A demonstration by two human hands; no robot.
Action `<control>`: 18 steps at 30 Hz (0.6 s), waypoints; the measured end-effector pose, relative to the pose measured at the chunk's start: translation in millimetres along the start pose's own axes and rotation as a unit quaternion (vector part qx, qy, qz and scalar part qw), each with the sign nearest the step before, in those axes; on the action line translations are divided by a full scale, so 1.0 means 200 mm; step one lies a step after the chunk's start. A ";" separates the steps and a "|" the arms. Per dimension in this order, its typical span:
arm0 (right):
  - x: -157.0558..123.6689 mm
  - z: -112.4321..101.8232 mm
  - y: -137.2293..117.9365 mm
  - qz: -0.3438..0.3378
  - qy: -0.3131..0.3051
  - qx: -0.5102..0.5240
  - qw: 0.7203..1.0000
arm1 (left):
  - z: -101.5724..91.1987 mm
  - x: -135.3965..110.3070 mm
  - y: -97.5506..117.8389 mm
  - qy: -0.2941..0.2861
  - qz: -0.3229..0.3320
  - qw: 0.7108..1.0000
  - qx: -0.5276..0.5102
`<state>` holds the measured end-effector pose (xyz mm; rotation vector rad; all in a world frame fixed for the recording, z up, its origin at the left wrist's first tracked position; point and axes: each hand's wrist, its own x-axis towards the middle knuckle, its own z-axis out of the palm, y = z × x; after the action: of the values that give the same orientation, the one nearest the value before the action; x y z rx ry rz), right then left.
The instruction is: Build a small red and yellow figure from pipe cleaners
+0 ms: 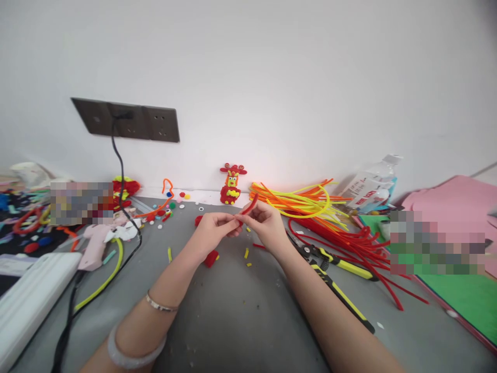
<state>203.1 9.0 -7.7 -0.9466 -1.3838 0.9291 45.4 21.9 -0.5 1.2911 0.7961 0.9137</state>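
Observation:
A short red pipe cleaner (249,205) is pinched between the fingers of my two hands over the grey table (248,321). My left hand (217,230) closes on its lower end, while my right hand (264,220) grips it farther up, with the tip sticking out above. Just behind them stands a small red and yellow figure (231,189) with googly eyes and a wide red hat. A red fuzzy piece (211,258) lies below my left hand, and another red piece (199,221) is partly hidden behind it. Small yellow snippets (246,253) lie nearby.
Orange and yellow pipe cleaners (303,199) and red ones (349,238) lie at right, beside yellow-black pliers (334,280). A pink glue gun (95,246), its black cord (121,171) and a white case (42,305) occupy the left. Green sheets (458,300) lie far right.

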 end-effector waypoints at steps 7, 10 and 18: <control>0.01 0.03 0.03 -0.020 0.045 0.038 0.998 | 0.02 0.00 0.00 0.001 0.015 1.000 -0.021; 0.01 0.03 0.03 -0.017 0.050 0.038 0.998 | 0.03 0.00 0.00 0.008 0.010 1.000 -0.017; 0.01 0.03 0.01 -0.003 0.045 0.063 0.997 | 0.03 -0.01 -0.01 0.043 0.034 0.998 0.022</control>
<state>196.8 11.3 -8.6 -0.8782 -1.2376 0.9466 49.7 18.5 -2.4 1.3308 0.8489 1.0163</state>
